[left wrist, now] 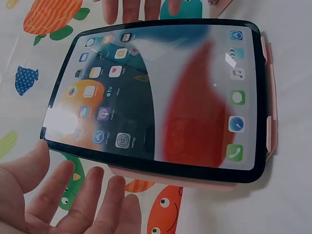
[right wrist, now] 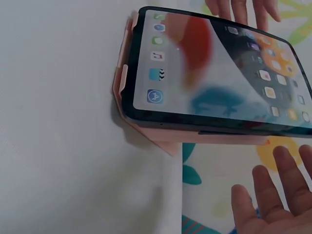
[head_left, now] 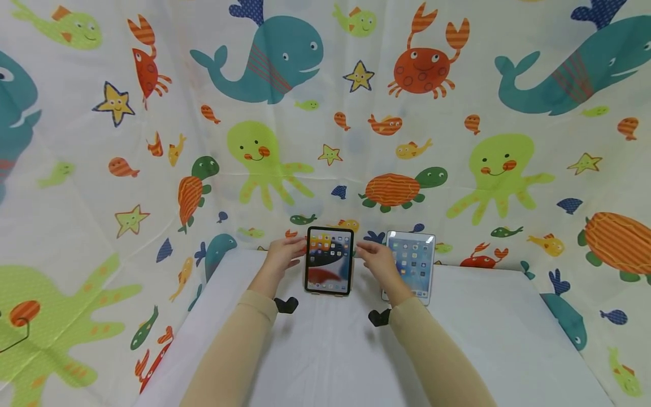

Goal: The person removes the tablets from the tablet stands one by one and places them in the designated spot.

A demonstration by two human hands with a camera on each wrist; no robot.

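A tablet [head_left: 329, 261] with a black frame and a lit home screen leans upright on a pink stand [right wrist: 195, 135] at the back of the table. My left hand [head_left: 278, 263] is beside its left edge, and the loosely spread fingers [left wrist: 92, 190] hold nothing. On the opposite side my right hand [head_left: 380, 264] faces the right edge, its fingers [right wrist: 267, 187] apart from the tablet in the right wrist view. A white-framed tablet [head_left: 414, 260], also lit, stands to the right, partly hidden behind my right hand and forearm.
A white cloth covers the table [head_left: 478, 328]. Right behind it hangs a curtain [head_left: 325, 186] printed with sea animals, which also runs along the left and right sides. Black straps [head_left: 286, 305] stick out below both wrists.
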